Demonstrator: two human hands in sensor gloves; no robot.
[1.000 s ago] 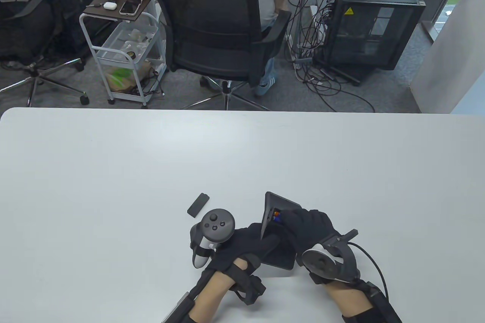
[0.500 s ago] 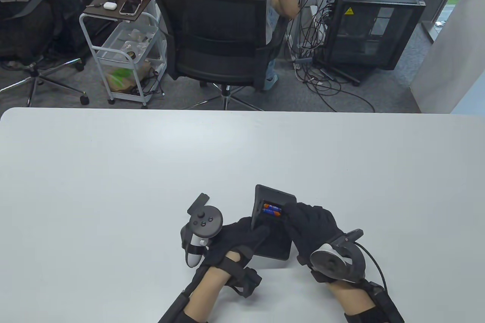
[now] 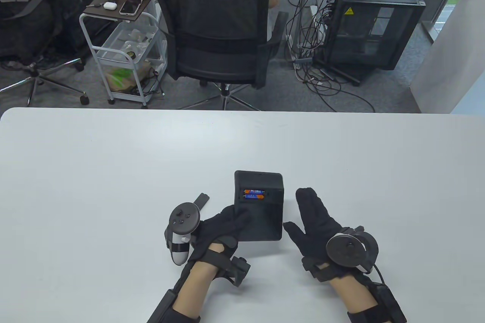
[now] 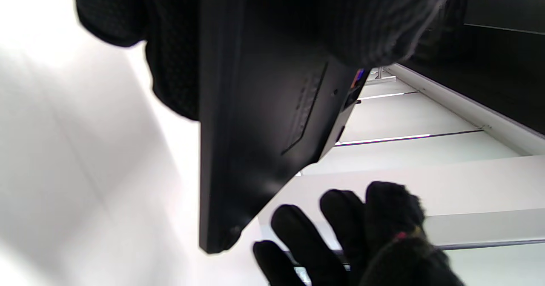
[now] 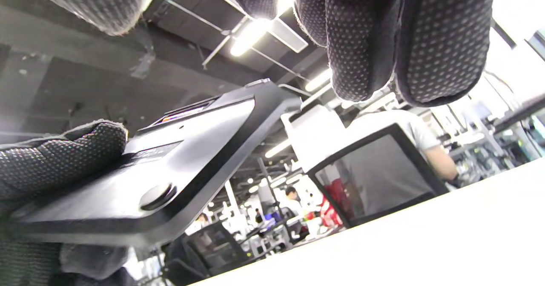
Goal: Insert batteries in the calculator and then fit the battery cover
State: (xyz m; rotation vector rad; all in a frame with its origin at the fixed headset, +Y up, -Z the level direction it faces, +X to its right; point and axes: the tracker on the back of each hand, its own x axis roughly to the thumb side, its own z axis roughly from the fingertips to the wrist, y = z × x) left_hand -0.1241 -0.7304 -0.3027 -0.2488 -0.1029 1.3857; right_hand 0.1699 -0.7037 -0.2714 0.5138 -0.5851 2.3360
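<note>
Calculator (image 3: 259, 207) lower centre of frame, back up, batteries (image 3: 254, 194) seated. Left hand (image 3: 223, 226) grip pinches its near-left edge; right hand (image 3: 316, 219) spread, free. Cover (image 3: 201, 200) on desk (image 3: 113, 171) left: light, rigid, probably slick; pinch long edges.

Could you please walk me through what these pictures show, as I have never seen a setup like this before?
No robot here: these are a person's two hands in black sensor gloves, each with a tracker strapped to its back. One camera looks down at the white table; two more sit on the wrists, so their views are tilted and very close.

The left hand holds a black calculator, back side up. Its compartment is open, with two batteries fitted. From the right wrist view, the calculator appears lifted off the table.

The right hand is apart from the calculator, fingers spread, holding nothing.

The battery cover, a small black strip, lies on the table beside the left hand's tracker, not yet fitted.
</note>
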